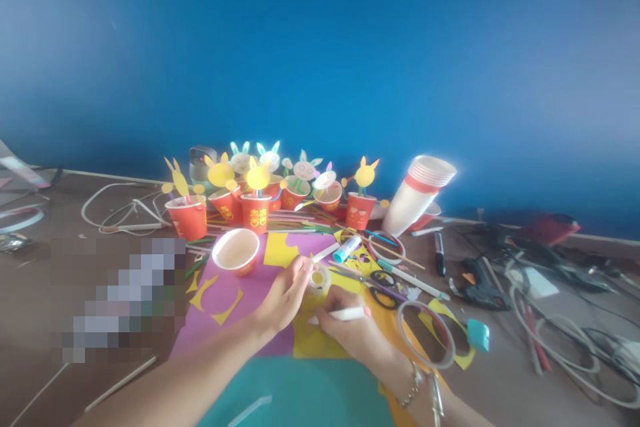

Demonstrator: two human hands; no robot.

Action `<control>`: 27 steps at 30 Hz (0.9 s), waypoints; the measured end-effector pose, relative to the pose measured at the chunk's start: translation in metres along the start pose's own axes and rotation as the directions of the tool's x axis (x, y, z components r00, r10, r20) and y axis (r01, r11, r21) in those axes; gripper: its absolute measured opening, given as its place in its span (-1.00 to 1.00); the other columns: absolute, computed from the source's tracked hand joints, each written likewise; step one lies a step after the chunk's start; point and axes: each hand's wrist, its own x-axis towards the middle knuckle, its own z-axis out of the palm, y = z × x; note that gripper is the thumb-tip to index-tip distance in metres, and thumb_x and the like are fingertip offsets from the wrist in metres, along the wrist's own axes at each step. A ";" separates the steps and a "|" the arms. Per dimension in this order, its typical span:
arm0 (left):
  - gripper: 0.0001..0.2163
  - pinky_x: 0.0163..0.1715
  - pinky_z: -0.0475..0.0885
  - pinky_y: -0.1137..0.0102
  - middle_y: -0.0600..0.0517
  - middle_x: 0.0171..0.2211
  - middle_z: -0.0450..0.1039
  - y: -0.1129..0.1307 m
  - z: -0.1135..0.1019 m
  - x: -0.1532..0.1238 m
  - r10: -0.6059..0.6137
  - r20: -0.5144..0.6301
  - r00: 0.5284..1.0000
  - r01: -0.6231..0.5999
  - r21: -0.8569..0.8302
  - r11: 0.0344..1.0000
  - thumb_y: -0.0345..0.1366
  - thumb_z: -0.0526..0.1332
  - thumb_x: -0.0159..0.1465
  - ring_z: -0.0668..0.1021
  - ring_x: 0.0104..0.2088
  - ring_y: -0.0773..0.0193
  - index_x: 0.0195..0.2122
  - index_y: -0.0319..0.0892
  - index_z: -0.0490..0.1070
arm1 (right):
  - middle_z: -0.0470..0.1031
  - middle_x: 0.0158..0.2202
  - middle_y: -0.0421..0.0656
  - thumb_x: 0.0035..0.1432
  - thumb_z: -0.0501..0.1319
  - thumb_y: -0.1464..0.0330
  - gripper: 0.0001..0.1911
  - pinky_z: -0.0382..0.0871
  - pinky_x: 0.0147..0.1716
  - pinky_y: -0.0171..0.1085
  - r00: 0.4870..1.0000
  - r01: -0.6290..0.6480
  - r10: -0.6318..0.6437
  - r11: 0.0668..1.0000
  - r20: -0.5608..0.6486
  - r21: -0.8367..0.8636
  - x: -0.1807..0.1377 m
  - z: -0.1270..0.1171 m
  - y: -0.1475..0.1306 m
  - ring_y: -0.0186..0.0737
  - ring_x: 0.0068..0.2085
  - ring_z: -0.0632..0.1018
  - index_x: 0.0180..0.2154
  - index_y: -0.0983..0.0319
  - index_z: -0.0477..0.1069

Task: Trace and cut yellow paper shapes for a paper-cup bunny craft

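Observation:
My left hand (286,295) presses its fingers on a small clear tape roll (319,278) that lies on a yellow paper sheet (315,340). My right hand (350,330), with a bracelet at the wrist, is closed around a white pen (345,314) whose tip points left onto the yellow sheet, beside the roll. The yellow sheet lies over a purple sheet (235,307) and a teal sheet (300,393) near me. An open red paper cup (236,251) stands just beyond my left hand.
A row of red cups with paper bunny and flower toppers (260,193) stands at the back. A stack of cups (417,193) leans at the right. Scissors (383,287), a glue stick (347,248), tape rings (425,333), a marker (440,253), straws and cables lie around.

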 end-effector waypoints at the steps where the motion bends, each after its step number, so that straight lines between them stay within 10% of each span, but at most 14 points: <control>1: -0.70 -0.45 0.17 0.45 0.17 -0.52 0.08 0.000 0.000 0.000 -0.001 -0.001 1.000 0.001 0.008 1.000 -0.07 -0.14 0.36 0.24 -0.47 0.35 -0.31 -0.14 0.23 | 0.28 -0.66 -0.30 -0.05 0.17 0.38 -0.80 0.11 -0.65 -0.40 1.000 -0.002 0.002 1.000 0.002 0.001 0.000 0.000 0.000 -0.38 -0.62 0.29 -0.60 0.18 0.16; 27: -0.69 -0.48 0.17 0.44 0.17 -0.55 0.07 0.002 0.001 0.000 -0.014 -0.012 1.000 0.014 0.041 0.999 -0.05 -0.15 0.35 0.22 -0.51 0.34 -0.36 -0.13 0.19 | 0.30 -0.66 -0.30 -0.08 0.22 0.38 -0.80 0.13 -0.66 -0.40 1.000 -0.006 0.005 1.000 0.019 0.031 0.000 0.002 0.001 -0.38 -0.62 0.32 -0.60 0.20 0.20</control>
